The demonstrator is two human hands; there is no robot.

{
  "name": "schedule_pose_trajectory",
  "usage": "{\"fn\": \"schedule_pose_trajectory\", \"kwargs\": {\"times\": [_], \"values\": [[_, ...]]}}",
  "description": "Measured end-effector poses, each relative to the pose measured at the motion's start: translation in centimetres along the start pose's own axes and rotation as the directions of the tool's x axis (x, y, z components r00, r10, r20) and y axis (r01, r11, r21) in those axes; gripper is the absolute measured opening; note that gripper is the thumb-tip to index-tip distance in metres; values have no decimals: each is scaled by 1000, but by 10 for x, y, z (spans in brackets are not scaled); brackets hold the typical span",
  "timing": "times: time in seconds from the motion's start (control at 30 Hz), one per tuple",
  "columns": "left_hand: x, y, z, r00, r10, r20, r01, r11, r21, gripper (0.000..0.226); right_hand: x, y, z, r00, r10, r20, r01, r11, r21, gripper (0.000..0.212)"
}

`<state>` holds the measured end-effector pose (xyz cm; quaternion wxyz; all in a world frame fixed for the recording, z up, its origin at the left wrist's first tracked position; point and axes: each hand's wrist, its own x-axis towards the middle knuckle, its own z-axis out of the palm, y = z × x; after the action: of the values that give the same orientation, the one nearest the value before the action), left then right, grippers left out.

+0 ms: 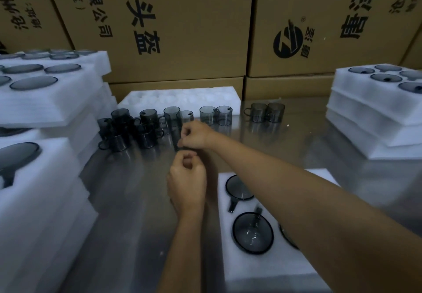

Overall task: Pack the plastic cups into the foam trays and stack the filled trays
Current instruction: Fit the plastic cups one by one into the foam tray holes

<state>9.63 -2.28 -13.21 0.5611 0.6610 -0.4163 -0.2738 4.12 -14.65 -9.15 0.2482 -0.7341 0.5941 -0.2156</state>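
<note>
Smoky transparent plastic cups [146, 121] stand grouped on the steel tabletop [127, 201], near the empty foam tray [180, 99]. They look light, stiff and rather slippery, so the handle or the rim is the best place to hold. Right hand [196, 134] and left hand [186, 178] both curl their fingers, perhaps around one blurred cup [179, 143] between them.

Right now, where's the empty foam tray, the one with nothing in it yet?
In the head view the empty foam tray lies flat at the back of the metal table, left of centre, against the cardboard boxes, just behind the row of loose cups.
</note>
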Motion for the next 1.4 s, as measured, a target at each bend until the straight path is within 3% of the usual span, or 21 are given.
{"fn": "schedule_pose_trajectory", "kwargs": {"times": [0.1,0.23,0.3,0.47,0.57,0.67,0.77,1.03,1.2,1.4], "values": [[-1,0,-4,1000,10,12,-8,992,-123,23,-31,-2,-17,999,-50,-10,50,997,54,25],[-8,10,-13,954,172,245,-121,970,-210,74,-96,-8,-49,980,-141,-144,154,984,90,21],[-16,19,-16,928,287,239,-226,941,-252,68,-132,-9,-60,949,-188,-254,209,976,59,23],[-49,45,-19,876,455,162,-424,884,-196,59,-208,1,-75,841,-215,-497,314,941,126,61],[-77,64,-24,767,602,223,-592,797,-117,57,-243,17,-79,788,-157,-596,346,913,216,75],[-96,76,-33,695,634,339,-645,758,-94,55,-272,39,-78,759,-72,-647,365,870,331,77],[-108,75,-36,675,598,432,-634,770,-74,53,-291,53,-75,783,-20,-622,351,840,415,76],[-113,61,-32,713,455,534,-534,845,-6,47,-303,61,-75,841,44,-539,239,864,443,70],[-128,59,-22,628,447,637,-595,803,22,49,-315,78,-95,905,69,-421,123,903,413,74],[-150,62,-11,520,492,698,-721,691,49,71,-335,92,-119,971,118,-209,-10,889,458,58]]}}
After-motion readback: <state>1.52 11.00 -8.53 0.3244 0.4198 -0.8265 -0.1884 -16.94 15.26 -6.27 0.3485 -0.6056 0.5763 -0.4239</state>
